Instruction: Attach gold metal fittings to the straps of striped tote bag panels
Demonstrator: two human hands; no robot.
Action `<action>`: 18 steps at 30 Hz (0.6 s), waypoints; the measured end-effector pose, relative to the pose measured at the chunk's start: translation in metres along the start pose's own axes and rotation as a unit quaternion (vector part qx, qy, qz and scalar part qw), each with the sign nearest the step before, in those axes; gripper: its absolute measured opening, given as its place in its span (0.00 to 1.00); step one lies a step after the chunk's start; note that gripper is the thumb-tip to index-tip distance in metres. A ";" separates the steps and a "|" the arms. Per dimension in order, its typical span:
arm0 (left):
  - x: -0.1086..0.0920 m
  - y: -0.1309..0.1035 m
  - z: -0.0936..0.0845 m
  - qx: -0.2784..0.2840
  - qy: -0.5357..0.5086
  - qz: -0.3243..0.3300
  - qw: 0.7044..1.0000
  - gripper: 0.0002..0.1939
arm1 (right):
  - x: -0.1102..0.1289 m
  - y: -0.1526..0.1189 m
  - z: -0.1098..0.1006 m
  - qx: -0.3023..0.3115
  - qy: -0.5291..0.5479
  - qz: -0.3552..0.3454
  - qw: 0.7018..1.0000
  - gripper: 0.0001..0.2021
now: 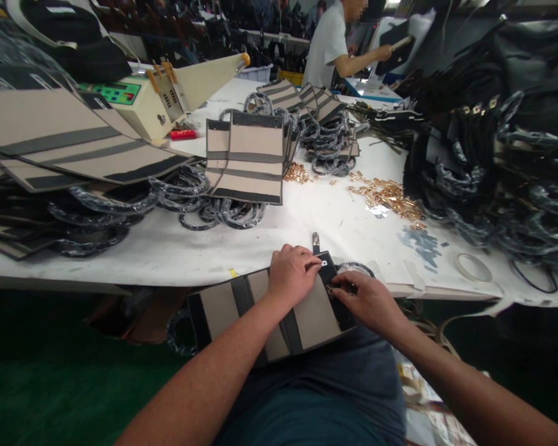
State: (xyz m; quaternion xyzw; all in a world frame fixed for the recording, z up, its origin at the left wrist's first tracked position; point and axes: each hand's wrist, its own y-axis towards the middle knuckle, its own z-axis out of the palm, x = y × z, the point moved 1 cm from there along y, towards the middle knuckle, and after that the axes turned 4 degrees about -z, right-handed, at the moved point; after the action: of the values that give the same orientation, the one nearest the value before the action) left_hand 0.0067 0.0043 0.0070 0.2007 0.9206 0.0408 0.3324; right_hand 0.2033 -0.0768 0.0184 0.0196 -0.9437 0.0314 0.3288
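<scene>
Across the lap (pixel 325 384), left hand (pixel 294 272) and right hand (pixel 369 298) touch a striped panel (pixel 314 316) (either grip: can't tell).

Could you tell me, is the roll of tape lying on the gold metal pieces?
No, the roll of tape lies on the white table, apart from the gold metal pieces.

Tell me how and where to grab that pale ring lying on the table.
I'd pinch the near rim of the pale ring from above, right hand, fingertip in the open middle, thumb outside: it lies flat on the table, a narrow band around a wide hole.
</scene>
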 end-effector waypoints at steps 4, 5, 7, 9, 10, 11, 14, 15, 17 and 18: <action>0.000 0.000 0.001 0.000 -0.002 0.000 1.000 0.02 | 0.004 -0.004 0.004 -0.022 -0.078 -0.038 0.996 0.09; 0.000 0.000 0.001 0.000 -0.003 0.000 1.000 0.02 | 0.005 -0.004 0.005 -0.023 -0.104 -0.045 0.993 0.10; 0.000 0.000 0.000 0.002 -0.004 -0.002 1.000 0.02 | 0.007 -0.003 0.003 -0.020 -0.132 -0.056 0.990 0.11; -0.001 0.000 -0.001 0.004 -0.008 -0.006 1.000 0.02 | 0.008 0.001 -0.005 -0.020 -0.092 -0.063 0.994 0.10; -0.001 0.001 -0.001 0.005 -0.010 -0.008 1.000 0.03 | 0.009 0.004 -0.013 -0.027 -0.047 -0.058 0.997 0.10; -0.001 0.001 -0.002 0.007 -0.012 -0.010 1.000 0.03 | 0.010 0.007 -0.022 -0.042 0.009 -0.042 0.998 0.10; -0.001 0.003 -0.002 0.014 -0.015 -0.016 1.000 0.03 | 0.019 0.019 -0.051 -0.132 0.169 0.028 0.976 0.16; -0.001 0.003 -0.002 0.017 -0.016 -0.019 1.000 0.03 | 0.024 0.024 -0.058 -0.168 0.217 0.035 0.961 0.17; -0.002 0.004 -0.003 0.019 -0.017 -0.025 0.999 0.03 | 0.032 0.036 -0.065 -0.228 0.339 0.011 0.913 0.16; -0.002 0.005 -0.003 0.019 -0.016 -0.028 0.999 0.03 | 0.036 0.044 -0.064 -0.247 0.410 -0.009 0.878 0.15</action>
State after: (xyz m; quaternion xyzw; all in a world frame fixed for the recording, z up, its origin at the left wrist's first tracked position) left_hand 0.0080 0.0079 0.0121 0.1820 0.9210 0.0102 0.3443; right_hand 0.2125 -0.0290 0.0884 -0.0683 -0.7010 -0.2003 0.6810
